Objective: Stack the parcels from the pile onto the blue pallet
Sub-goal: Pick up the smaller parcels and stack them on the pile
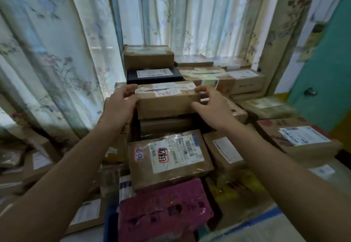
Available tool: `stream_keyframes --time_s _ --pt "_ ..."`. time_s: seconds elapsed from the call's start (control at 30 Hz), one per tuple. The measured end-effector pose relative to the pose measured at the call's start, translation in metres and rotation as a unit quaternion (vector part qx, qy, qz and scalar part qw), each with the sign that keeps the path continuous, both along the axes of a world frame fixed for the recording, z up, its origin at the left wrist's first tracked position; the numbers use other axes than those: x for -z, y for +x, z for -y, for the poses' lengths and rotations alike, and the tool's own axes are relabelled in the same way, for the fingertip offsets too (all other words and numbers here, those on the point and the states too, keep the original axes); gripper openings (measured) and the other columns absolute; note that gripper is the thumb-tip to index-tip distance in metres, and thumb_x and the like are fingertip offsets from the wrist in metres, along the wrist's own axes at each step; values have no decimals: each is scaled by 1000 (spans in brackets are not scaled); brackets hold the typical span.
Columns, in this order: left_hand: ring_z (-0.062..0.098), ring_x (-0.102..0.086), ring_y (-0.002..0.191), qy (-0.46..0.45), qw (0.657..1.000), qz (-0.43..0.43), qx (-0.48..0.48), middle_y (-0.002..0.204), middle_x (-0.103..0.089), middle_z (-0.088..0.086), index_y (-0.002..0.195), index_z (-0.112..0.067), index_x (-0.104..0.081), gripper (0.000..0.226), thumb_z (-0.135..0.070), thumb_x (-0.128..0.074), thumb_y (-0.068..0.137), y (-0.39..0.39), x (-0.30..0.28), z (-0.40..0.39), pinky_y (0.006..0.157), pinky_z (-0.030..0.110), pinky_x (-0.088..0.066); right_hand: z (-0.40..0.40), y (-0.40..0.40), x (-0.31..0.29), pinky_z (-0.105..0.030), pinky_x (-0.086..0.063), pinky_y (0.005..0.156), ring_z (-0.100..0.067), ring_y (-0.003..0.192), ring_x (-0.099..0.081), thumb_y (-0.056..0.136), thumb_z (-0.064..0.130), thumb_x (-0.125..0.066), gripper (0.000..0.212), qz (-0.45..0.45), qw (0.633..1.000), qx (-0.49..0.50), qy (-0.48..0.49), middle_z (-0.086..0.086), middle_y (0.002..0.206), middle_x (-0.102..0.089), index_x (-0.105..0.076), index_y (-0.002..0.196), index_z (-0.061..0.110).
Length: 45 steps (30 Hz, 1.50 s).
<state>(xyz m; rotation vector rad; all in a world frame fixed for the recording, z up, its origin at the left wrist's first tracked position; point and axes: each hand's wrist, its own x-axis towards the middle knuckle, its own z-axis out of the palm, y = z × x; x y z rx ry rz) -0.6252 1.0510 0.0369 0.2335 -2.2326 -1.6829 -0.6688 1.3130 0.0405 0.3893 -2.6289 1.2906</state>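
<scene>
Both hands on one brown parcel [167, 100], the left hand [121, 102] curled round its left end with the thumb on the top edge, the right hand [210, 103] curled round its right end, fingers over the top corner. Gripped from the two sides, then, and sitting on top of a column of cartons, level, with white labels on its top face.

Behind this parcel, nearer the flowered curtain [57, 51], a dark box with a white label [154, 75] and more brown cartons above and to the right of it. In front of this parcel and lower, a taped carton with a red-marked label [169, 158]; lower again, a pink package [163, 211].

Probably the placing step or the picking step; impossible to decide which from one view. Also not clear whether this column stands on the pallet, since only a strip of blue [262, 217] appears far below the parcel to the right, perhaps the pallet edge.

For the next move, if placing: square the parcel over the carton below, then loosen both grips together. If picking: lift straight up, keeping it level
</scene>
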Motion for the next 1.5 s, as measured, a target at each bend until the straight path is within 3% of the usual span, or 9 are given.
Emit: stream_keyframes --time_s 0.1,0.3,0.43,0.53,0.77,1.0,1.23,1.37,1.5 --pt "15 -61 118 -73 997 12 12 130 -63 -2 132 -33 -62 46 -40 -70 87 2 5 -5 102 43 -53 -2 -11 2 -41 -54 98 -16 114 -59 89 26 -72 47 5 999 -29 32 1 131 -58 -56 133 28" --pt "15 -60 117 -106 994 -13 -10 133 -61 4 138 -20 -61 42 -20 -66 97 -9 14 -9 79 13 -47 4 -17 -1 -26 -43 92 -15 119 -54 92 26 -70 57 -16 994 -49 93 -2 138 -58 -51 145 23" --pt "16 -59 121 -105 994 -15 -18 136 -61 3 138 -20 -62 41 -18 -63 97 -10 14 -3 87 16 -48 8 -18 -1 -29 -45 98 -19 126 -53 92 29 -68 58 26 988 -69 136 -2 143 -56 -51 147 22" --pt "15 -60 123 -76 997 -13 0 136 -63 0 140 -25 -60 46 -27 -63 94 -8 12 -2 103 36 -52 11 -13 -1 -40 -42 110 -29 138 -44 92 31 -67 62 29 978 -65 197 -8 151 -45 -47 150 22" --pt "19 -53 131 -177 984 -23 -12 141 -59 3 147 -18 -52 48 -28 -58 100 15 6 11 111 36 -42 17 25 -6 -48 -33 119 -26 146 -30 93 32 -66 61 -54 971 -86 216 -4 156 -38 -44 150 28" --pt "23 -30 150 -371 922 99 -37 164 -32 7 157 -15 -34 60 -47 -40 107 75 25 96 119 37 -25 65 78 6 -55 -24 122 -34 154 -12 95 40 -61 65 -130 946 -104 278 -12 159 -33 -39 153 20" --pt "23 -38 144 -360 915 169 -66 161 -34 1 156 -20 -32 82 -75 -31 95 148 36 201 112 42 -35 166 114 -9 -55 -20 124 -33 153 -15 95 42 -59 66 -150 932 -210 255 -7 158 -34 -35 154 25" --pt "23 -35 146 -348 918 157 -105 163 -31 5 159 -13 -23 67 -51 -39 106 179 42 281 113 37 -30 251 122 -6 -52 -24 122 -33 149 -24 93 45 -56 66 -160 916 -243 276 -10 155 -39 -38 153 23" --pt "27 -34 147 -335 917 177 -122 163 -33 9 157 -13 -28 69 -54 -40 104 206 56 378 115 41 -30 342 125 19 -48 -29 120 -29 149 -23 96 46 -60 70 -99 906 -281 302 -7 159 -33 -31 156 26"
